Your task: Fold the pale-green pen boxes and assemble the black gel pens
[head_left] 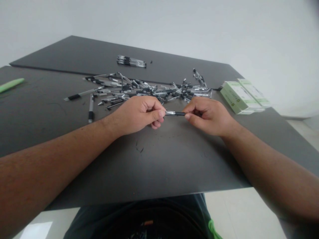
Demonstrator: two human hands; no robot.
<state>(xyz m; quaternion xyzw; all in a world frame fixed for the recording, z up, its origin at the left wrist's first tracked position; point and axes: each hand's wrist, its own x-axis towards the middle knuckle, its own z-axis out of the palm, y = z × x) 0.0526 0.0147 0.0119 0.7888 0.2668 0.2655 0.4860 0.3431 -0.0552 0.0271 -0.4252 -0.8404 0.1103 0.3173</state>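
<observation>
Between my two hands a clear pen with a black grip (175,113) is held level, just above the grey table (159,166). My left hand (143,114) pinches its left end between thumb and forefinger. On the other side, my right hand (206,114) pinches the right end, where the pen is black. Both of its tips are covered by my fingers. Right behind my hands spreads a loose pile of similar pens (139,88), lying in many directions.
A bundle of pens (131,61) lies farther back, near a tiny black piece (151,62). Green and white boxes (239,96) stand at the right edge. At far left is a bright green object (11,85). One stray pen (91,108) lies near my left forearm.
</observation>
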